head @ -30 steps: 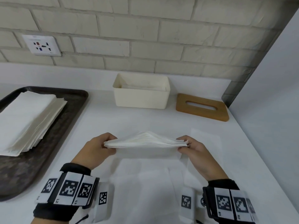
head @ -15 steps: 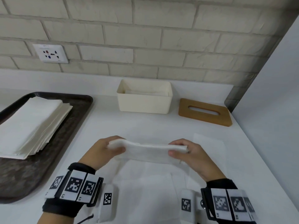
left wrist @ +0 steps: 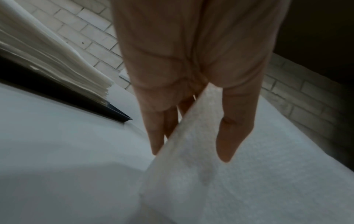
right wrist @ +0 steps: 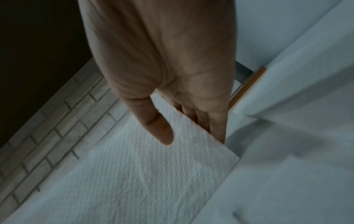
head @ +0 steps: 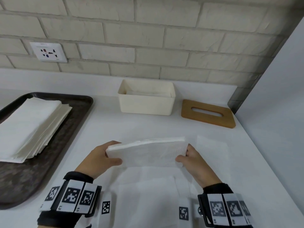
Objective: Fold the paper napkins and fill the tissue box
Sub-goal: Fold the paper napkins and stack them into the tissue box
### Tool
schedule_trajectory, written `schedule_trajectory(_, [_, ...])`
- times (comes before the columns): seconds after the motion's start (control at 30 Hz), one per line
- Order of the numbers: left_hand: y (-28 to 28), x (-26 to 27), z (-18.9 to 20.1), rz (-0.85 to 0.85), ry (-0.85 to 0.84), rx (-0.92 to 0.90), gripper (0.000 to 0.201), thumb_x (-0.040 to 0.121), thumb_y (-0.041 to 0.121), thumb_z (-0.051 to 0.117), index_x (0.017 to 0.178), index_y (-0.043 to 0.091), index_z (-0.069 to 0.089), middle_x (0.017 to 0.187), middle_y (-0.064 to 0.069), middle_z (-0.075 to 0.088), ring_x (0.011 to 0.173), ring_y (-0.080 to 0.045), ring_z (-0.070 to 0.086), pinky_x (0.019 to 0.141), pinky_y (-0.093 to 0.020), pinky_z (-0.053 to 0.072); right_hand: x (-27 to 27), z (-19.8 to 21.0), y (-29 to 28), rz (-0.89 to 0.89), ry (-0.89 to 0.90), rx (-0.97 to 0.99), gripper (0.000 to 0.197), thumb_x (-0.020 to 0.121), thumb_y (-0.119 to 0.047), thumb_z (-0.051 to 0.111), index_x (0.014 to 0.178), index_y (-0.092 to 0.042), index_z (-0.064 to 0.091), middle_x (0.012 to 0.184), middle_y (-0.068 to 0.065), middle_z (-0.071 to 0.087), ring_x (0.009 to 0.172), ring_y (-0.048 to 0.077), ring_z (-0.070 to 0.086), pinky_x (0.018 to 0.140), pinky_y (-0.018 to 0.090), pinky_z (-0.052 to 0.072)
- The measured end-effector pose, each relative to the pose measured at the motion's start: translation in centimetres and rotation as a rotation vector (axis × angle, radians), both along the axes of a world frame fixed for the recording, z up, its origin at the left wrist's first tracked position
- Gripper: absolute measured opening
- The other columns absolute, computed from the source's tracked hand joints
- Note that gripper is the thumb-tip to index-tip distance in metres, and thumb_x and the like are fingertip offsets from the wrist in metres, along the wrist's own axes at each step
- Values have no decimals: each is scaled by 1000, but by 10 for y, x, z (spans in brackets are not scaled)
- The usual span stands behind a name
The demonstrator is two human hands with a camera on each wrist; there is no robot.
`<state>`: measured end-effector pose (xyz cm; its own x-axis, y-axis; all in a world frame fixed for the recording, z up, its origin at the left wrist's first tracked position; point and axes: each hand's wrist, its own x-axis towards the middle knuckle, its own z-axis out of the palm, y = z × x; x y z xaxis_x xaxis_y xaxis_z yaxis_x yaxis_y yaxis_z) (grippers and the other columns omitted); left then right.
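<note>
Behind both hands' folded napkins (head: 148, 153), tissue box (head: 146, 105) holds napkins.

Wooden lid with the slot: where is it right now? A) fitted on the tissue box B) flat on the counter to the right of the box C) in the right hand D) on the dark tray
B: the wooden lid lies flat on the counter, right of the open tissue box, apart from it.

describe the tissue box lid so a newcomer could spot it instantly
Follow the brick wall down to the white counter's far right corner. Right of the open cream tissue box, the lid lies flat: the only wooden piece, tan, with a slot through its middle.
</note>
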<state>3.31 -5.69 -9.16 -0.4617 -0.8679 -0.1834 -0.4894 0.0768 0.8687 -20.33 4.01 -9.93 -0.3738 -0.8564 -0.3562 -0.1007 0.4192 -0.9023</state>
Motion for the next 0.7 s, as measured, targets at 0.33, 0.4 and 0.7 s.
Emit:
schedule_trajectory(0.33, [1, 3, 1, 81, 197, 15, 35, 77, -19, 54, 77, 16, 60, 77, 13, 73, 77, -9, 60, 74, -18, 46, 6, 7, 8, -42, 70, -106, 32, 94, 3, 30, 108, -21, 45, 102, 2, 49, 91, 16, 46, 68, 17, 37])
schedule_trajectory(0.4, [2, 4, -4, 108, 170, 37, 35, 79, -16, 56, 82, 19, 60, 83, 8, 70, 82, -17, 58, 77, -22, 44, 7, 6, 11, -38, 19, -79, 35, 95, 1, 33, 116, -24, 44, 112, -3, 47, 106, 14, 45, 74, 15, 37])
schedule_trajectory(0.7, [3, -1, -12, 185, 97, 16, 25, 91, 5, 52, 80, 28, 55, 84, -3, 63, 86, -23, 55, 74, -23, 40, 18, 5, 5, 13, -69, -40, 18, 94, -18, 48, 110, -25, 51, 106, -8, 58, 103, 9, 53, 91, 22, 37])
